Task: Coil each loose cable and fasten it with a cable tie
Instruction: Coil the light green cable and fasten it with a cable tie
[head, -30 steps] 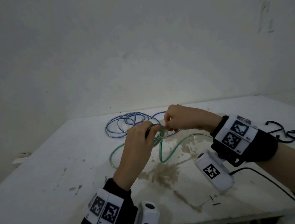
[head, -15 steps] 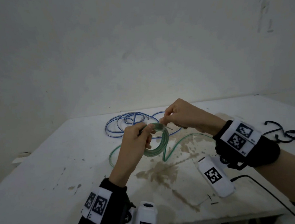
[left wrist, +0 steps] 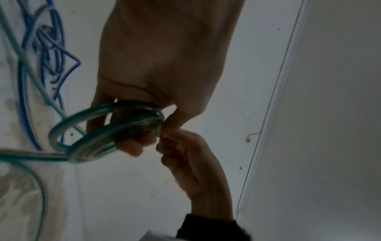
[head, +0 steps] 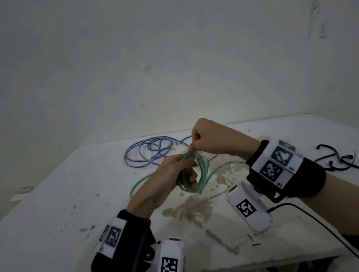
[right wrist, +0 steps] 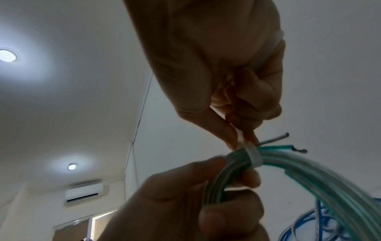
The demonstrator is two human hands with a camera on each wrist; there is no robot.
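A green cable coil [head: 198, 172] [left wrist: 107, 130] [right wrist: 309, 176] is held above the table by my left hand [head: 176, 173] [left wrist: 156, 78] [right wrist: 206, 195], whose fingers curl round its strands. A white cable tie [right wrist: 252, 156] wraps the coil near the bare wire ends. My right hand [head: 207, 138] [left wrist: 185, 156] [right wrist: 237, 97] pinches the tie's tail just above the band. A loose tail of the green cable [head: 221, 169] trails over the table. The blue cable [head: 150, 151] [left wrist: 47, 53] lies uncoiled behind the hands.
The white table [head: 54, 213] has a brown stain [head: 194, 209] in its middle. Black ties or clips [head: 336, 157] lie at the right edge. A black cord [head: 314, 218] runs from my right wrist. A wall stands close behind.
Both hands have lifted the green coil higher off the table. The right hand has risen above the coil, pulling the tie's tail upward.
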